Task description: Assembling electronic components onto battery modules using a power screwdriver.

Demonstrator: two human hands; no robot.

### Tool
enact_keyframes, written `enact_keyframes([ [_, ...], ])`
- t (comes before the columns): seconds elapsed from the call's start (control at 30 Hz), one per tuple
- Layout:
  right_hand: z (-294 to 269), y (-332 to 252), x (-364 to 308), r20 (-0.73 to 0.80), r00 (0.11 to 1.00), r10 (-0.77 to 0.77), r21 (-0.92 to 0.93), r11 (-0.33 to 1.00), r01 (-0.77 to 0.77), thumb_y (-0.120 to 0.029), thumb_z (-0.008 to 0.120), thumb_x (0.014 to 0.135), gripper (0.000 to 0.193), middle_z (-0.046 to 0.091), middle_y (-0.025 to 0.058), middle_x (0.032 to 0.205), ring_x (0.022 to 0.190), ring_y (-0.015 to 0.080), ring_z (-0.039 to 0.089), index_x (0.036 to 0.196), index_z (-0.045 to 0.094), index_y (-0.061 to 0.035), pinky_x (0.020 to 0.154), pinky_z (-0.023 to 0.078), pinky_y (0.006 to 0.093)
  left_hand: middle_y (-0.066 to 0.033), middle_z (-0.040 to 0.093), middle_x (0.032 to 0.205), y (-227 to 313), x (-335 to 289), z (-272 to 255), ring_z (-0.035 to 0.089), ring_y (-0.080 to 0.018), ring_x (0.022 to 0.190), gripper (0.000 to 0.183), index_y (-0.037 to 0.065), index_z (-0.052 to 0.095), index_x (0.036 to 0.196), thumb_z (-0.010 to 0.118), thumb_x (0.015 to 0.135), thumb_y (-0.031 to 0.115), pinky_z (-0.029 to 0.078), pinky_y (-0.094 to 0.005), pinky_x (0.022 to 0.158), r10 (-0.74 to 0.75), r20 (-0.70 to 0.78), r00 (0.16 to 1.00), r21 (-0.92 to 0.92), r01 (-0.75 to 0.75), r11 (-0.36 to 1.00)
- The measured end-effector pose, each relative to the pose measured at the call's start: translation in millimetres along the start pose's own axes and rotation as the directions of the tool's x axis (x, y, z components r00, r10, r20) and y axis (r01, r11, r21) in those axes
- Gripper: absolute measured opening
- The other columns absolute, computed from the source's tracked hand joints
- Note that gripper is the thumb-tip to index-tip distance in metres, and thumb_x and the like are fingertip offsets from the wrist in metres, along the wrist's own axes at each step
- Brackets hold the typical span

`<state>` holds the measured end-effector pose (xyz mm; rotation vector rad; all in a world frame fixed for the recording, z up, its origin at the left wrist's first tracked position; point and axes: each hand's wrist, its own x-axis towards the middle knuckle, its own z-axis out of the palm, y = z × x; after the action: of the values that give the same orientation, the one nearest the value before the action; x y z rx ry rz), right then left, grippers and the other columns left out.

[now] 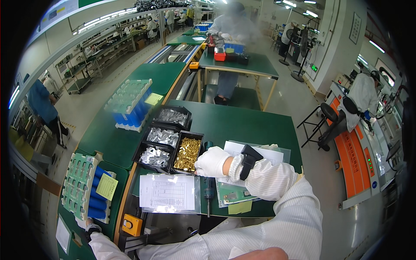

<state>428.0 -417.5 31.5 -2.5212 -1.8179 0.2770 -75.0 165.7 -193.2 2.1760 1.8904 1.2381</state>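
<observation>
My right hand (212, 162), in a white glove, is at the right edge of a black bin of small brass-coloured fasteners (187, 155). Its fingers are curled together; whatever they may pinch is hidden. Beneath this hand an electric screwdriver (209, 190) lies with its bit toward me. At the lower left, my left hand (82, 223) touches the near end of a battery pack (80, 186) with blue cells and a pale green holder. The pack hides most of its fingers. A yellow note (106, 186) is stuck on the pack's side.
Black bins of silvery metal parts (155, 157) stand beside the brass ones. A second battery pack (130, 106) sits farther off. Printed sheets (168, 192) and a green board (234, 194) lie on the green table (255, 121). An orange button box (131, 225) is at the near edge.
</observation>
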Motion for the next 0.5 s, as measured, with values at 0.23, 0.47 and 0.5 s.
enact_keyframes([
  [0.23,-0.9,-0.5,-0.6,0.005,1.0,0.005,-0.003,1.0,-0.005,-0.039,0.059,0.088,0.029,0.068,0.0096,0.074,0.075,0.0302,0.067,0.082,0.072,-0.0134,0.073,0.05,0.0421,-0.0144,0.07,0.104,2.2,-3.8,-1.2,0.067,-0.0365,0.097,0.033,0.009,0.066,0.111,0.062,0.088,0.032,0.052,-0.0413,0.078,-0.007,0.027,1.0,-0.01,0.007,1.0],
  [0.47,-2.5,-1.8,-0.8,0.015,1.0,0.012,0.014,1.0,-0.012,-0.039,0.059,0.088,0.029,0.068,0.0096,0.075,0.075,0.0301,0.067,0.083,0.072,-0.0134,0.074,0.05,0.0419,-0.0148,0.071,0.104,3.8,-0.4,-1.8,0.067,-0.0367,0.096,0.032,0.009,0.066,0.111,0.061,0.089,0.031,0.053,-0.041,0.078,-0.021,0.058,0.998,-0.026,0.022,0.999],
  [0.5,-2.9,-1.9,-1.0,0.016,1.0,0.014,0.013,1.0,-0.014,-0.039,0.059,0.088,0.029,0.068,0.0096,0.075,0.075,0.0301,0.067,0.083,0.072,-0.0134,0.074,0.05,0.0418,-0.0148,0.071,0.104,3.1,0.2,-2.6,0.067,-0.0367,0.096,0.032,0.009,0.066,0.111,0.061,0.089,0.031,0.053,-0.0411,0.078,-0.017,0.049,0.999,-0.021,0.018,1.0],
])
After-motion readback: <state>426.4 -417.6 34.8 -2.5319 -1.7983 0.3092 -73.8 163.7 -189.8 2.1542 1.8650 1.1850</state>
